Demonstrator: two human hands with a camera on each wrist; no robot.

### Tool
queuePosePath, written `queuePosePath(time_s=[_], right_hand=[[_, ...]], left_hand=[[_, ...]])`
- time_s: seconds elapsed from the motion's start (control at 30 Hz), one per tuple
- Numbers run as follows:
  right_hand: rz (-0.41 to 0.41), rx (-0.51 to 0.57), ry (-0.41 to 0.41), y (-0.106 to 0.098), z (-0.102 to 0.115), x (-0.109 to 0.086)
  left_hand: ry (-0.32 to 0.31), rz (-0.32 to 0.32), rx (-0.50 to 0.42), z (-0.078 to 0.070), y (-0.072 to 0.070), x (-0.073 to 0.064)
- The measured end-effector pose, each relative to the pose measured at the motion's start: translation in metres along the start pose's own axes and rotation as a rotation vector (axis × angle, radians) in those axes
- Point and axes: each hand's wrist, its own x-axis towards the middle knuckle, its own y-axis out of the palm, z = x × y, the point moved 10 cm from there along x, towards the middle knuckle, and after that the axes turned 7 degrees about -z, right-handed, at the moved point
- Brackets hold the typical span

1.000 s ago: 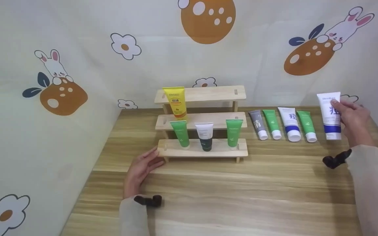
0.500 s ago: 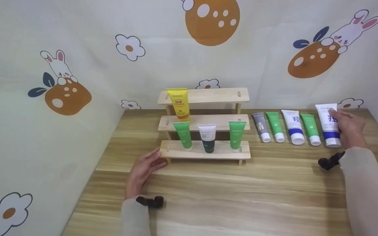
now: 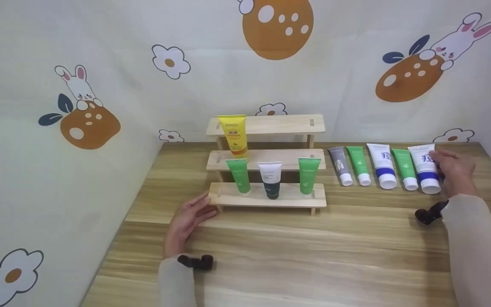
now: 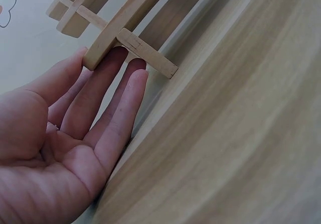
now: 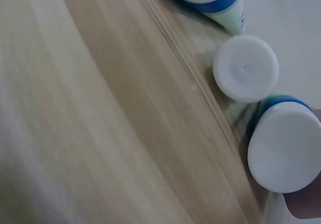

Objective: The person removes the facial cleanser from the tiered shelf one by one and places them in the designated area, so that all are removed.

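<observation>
My right hand (image 3: pixel 456 168) holds the top right side of a white squeeze tube with a blue band (image 3: pixel 426 166), thumb over its face. The tube lies at the right end of a row, beside a green tube (image 3: pixel 404 166); its white cap (image 5: pixel 286 148) faces the right wrist camera. My left hand (image 3: pixel 188 219) pinches the left end of the lowest shelf of a three-tier wooden stand (image 3: pixel 288 200), thumb (image 4: pixel 60 78) at the board's edge and fingers beneath. On that shelf stand two green tubes, left (image 3: pixel 240 177) and right (image 3: pixel 309 175), with a white and dark-green tube (image 3: pixel 272 179) between them.
A yellow tube (image 3: pixel 233 134) stands at the left of the middle shelf. Left in the lying row are a grey tube (image 3: pixel 340 165), a green tube (image 3: pixel 358 164) and another white and blue tube (image 3: pixel 382 164). A printed cloth (image 3: pixel 211 89) rises behind the table.
My right hand has lowered the white and blue tube onto the table and brought it leftward, against the row. The left hand keeps its place at the stand. The head view has shifted slightly.
</observation>
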Motion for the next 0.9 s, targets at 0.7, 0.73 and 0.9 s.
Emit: queuePosePath(time_s=[0.7, 0.73, 0.9], right_hand=[[0.024, -0.056, -0.305, 0.030, 0.043, -0.056], [0.039, -0.040, -0.328, 0.037, 0.047, -0.064], [0.117, -0.013, -0.436, 0.067, 0.064, -0.101]], left_hand=[[-0.006, -0.028, -0.010, 0.003, -0.006, 0.000], [0.000, -0.022, -0.010, 0.002, -0.005, 0.000], [0.026, -0.001, -0.022, -0.001, 0.001, 0.000]])
